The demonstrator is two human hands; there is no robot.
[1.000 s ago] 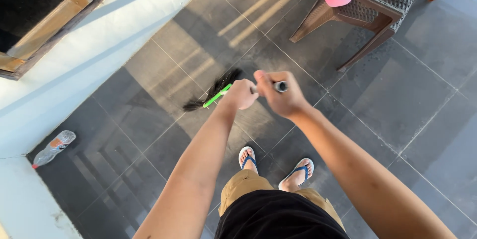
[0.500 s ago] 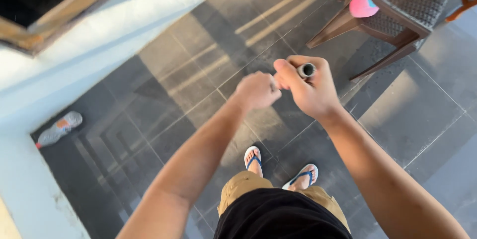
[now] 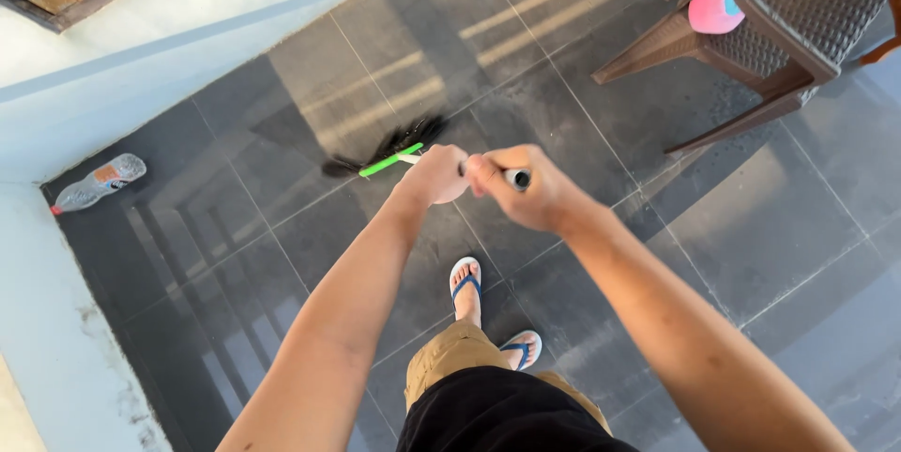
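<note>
The broom (image 3: 389, 157) is slanting down and away to the far left, its dark bristles spreading on the grey floor tiles (image 3: 563, 114) and its handle end rising toward the camera. The left hand (image 3: 435, 174) is curling tight around the shaft lower down; the right hand (image 3: 516, 189) is fisting its top. A plastic bottle (image 3: 98, 181) is lying far left by the wall (image 3: 56, 339); a wicker chair (image 3: 760, 30) is standing far right.

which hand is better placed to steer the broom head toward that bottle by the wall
Left, probably. The left hand grips the broom lower, nearer its bristles and the bottle; the right hand holds the handle's top end.
</note>
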